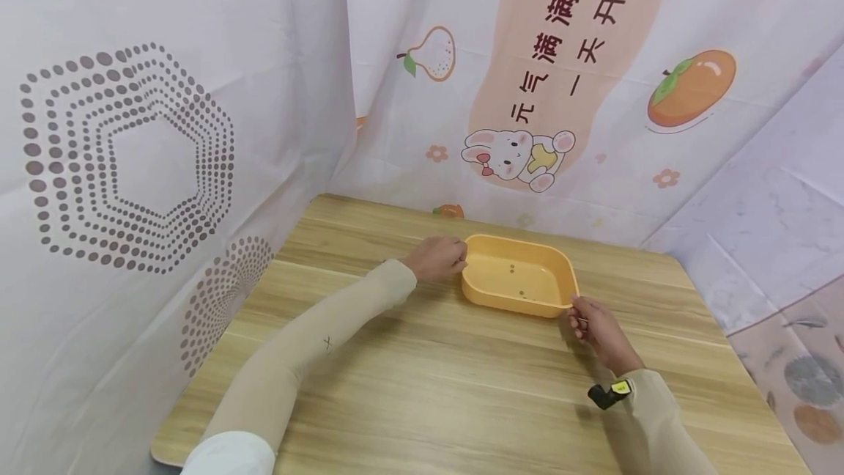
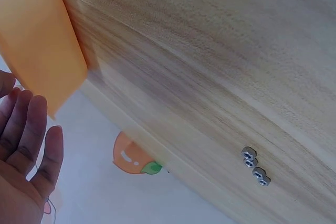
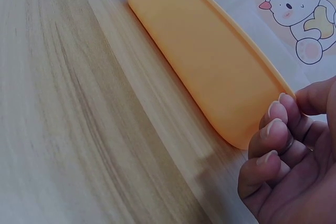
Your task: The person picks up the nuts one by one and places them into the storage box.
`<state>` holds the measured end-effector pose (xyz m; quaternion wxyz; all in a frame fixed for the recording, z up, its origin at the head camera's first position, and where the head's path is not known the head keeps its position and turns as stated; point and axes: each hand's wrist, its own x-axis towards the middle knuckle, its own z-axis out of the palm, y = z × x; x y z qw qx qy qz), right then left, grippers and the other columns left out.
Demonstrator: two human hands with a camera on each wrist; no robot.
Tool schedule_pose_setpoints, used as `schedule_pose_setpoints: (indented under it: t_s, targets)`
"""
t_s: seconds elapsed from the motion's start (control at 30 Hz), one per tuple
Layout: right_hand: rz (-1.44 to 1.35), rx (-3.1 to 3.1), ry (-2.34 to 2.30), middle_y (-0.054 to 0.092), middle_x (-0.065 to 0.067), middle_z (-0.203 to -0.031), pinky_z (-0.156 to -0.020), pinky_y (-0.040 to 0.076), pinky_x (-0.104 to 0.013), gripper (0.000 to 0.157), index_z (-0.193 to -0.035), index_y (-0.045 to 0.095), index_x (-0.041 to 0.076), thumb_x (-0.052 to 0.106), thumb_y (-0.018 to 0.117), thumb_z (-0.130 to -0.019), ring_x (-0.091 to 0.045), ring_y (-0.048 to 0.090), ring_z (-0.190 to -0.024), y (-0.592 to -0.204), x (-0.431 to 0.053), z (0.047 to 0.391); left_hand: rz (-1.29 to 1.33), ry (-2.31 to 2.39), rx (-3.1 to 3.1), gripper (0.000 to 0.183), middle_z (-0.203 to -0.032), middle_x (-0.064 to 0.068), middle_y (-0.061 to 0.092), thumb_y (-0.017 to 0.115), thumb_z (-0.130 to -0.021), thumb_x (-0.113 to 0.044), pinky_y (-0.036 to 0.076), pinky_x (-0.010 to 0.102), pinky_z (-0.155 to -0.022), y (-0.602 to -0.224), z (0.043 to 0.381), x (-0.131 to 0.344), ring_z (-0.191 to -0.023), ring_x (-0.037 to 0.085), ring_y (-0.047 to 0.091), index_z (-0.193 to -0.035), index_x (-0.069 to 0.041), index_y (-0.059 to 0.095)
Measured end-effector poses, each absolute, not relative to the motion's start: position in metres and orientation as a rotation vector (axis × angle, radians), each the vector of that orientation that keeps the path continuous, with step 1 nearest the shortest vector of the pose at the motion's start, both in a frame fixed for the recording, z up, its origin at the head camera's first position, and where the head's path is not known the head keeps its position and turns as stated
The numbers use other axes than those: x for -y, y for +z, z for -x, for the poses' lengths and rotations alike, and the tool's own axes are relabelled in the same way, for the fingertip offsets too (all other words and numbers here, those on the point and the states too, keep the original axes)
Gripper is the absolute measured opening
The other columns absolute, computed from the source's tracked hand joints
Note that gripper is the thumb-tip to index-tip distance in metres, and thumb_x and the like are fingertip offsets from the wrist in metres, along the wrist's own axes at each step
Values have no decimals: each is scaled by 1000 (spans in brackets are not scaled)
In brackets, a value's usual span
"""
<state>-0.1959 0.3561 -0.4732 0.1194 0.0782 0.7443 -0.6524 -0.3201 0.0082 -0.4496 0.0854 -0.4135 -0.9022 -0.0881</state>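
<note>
A shallow orange-yellow plastic tray (image 1: 517,306) with rounded corners sits toward the back of the wooden table. My left hand (image 1: 438,259) holds its left end, thumb and fingers at the rim. At the front right corner, my right hand (image 1: 596,325) pinches the rim between thumb and index finger, the other fingers curled below. Inside the tray lie a few small dark items (image 1: 512,268), too small to identify in the head view. Several metal nuts (image 2: 251,157) lie in small groups on the table in the left wrist view.
The wooden table (image 1: 422,402) ends at a printed curtain (image 1: 409,145) behind the tray. Another curtain (image 1: 158,167) hangs along the left side. A black device with a yellow label (image 1: 609,393) is strapped to my right wrist.
</note>
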Motion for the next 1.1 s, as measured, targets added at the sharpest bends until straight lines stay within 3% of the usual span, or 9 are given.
schedule_pose_setpoints:
  t_s: [0.23, 0.67, 0.9, 1.1]
  targets:
    - [-223, -2181, -1888, 51, -2, -71, -51, 41, -27, 40, -97, 49, -6, 32, 39, -103, -12, 47, -55, -466, -353, 192, 1216, -275, 2711, 13, -87, -7, 59, 56, -94, -26, 46, 19, -63, -453, 322, 3, -72, 3, 54, -95, -16, 64]
    - [-206, -2178, -1887, 51, -1, -71, -52, 41, -28, 40, -97, 50, -5, 32, 39, -103, -12, 47, -57, -467, -354, 192, 1135, -280, 2733, 12, -76, -5, 54, 52, -97, -19, 45, 20, -58, -468, 330, 51, -64, 6, 50, -88, -13, 57]
    - [-224, -2204, -1886, 51, 0, -71, -51, 41, -26, 43, -98, 51, -5, 37, 40, -102, -10, 47, -57, -477, -358, 195, 1070, -250, 2803, 17, -87, -2, 61, 59, -94, -28, 48, 23, -65, -476, 328, 76, -73, 8, 57, -95, -11, 61]
    - [-219, -2177, -1899, 51, -1, -70, -51, 41, -27, 38, -95, 52, -3, 32, 39, -103, -11, 47, -56, -469, -354, 192, 1019, -250, 2860, 17, -91, 0, 61, 57, -94, -25, 50, 25, -65, -478, 325, 94, -75, 11, 59, -98, -8, 60]
